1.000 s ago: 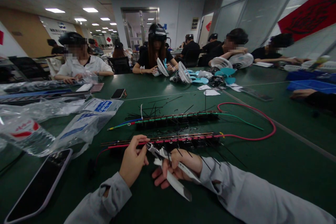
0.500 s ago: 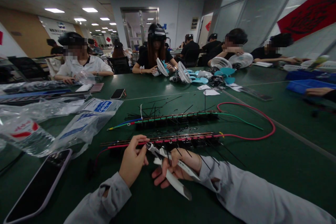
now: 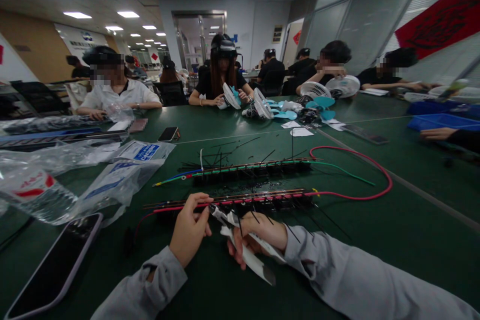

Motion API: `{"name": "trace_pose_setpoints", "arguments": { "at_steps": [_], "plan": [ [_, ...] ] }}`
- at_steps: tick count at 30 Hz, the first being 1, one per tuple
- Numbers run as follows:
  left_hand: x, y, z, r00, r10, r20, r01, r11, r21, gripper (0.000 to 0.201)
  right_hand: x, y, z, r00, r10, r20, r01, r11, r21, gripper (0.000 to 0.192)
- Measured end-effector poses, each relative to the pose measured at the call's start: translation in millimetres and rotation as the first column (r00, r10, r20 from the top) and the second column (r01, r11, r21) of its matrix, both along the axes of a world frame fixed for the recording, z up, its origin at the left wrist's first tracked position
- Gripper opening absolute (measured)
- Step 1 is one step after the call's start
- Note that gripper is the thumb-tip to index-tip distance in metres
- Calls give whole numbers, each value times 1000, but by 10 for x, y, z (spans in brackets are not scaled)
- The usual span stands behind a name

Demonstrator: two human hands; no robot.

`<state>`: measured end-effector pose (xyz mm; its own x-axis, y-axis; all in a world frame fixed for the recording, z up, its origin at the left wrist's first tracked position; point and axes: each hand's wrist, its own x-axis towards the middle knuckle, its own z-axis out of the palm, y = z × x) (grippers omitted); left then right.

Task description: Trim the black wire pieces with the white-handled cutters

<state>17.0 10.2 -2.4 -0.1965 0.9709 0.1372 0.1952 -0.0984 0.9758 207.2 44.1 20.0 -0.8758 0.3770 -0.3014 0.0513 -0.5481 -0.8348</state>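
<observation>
My right hand (image 3: pixel 258 232) is wrapped round a pair of white-handled cutting pliers (image 3: pixel 258 265). Their jaws reach the near edge of the closer black strip (image 3: pixel 277 202), which carries a red wire (image 3: pixel 172 208). Right beside the jaws, my left hand (image 3: pixel 190 232) has its thumb and fingers closed together at the strip's left part. What lies between those fingers is too small to make out. Thin black cable-tie tails (image 3: pixel 332 220) stick out from the strip near my right wrist. A second black strip (image 3: pixel 255 172) with green and blue wires lies parallel behind it.
Loose black tie pieces lie behind the strips. At left are a phone (image 3: pixel 56 265), a water bottle (image 3: pixel 41 190) and plastic bags (image 3: pixel 123 175). Fan parts (image 3: pixel 262 105) sit across the green table, where co-workers sit. Another person's hand (image 3: pixel 437 133) is by a blue tray (image 3: pixel 446 121).
The fingers of my right hand have curled in closer round the plier handles, which have moved slightly together. My left hand stays put. At right, another person's hand has shifted left.
</observation>
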Motion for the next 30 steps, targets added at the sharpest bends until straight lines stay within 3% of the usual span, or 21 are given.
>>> {"name": "trace_pose_setpoints", "arguments": {
  "at_steps": [4, 12, 22, 30],
  "plan": [
    [2, 6, -8, 1000, -1, -12, 1, 1000, 1, 26, -6, -4, 30, 999, -15, 45, 14, 1000, 18, 32],
    [4, -11, 21, 1000, -19, 8, 20, 1000, -9, 23, -32, -33, 73, 1000, -6, -4, 6, 996, -87, 21],
    [30, -40, 84, 1000, -7, -10, 7, 1000, -17, 29, -8, -6, -12, 998, 39, -49, -44, 994, -97, 20],
    [11, -29, 61, 1000, -10, -13, 10, 1000, -14, 29, -12, -25, 26, 998, 35, -55, -42, 990, -132, 18]
  ]
}}
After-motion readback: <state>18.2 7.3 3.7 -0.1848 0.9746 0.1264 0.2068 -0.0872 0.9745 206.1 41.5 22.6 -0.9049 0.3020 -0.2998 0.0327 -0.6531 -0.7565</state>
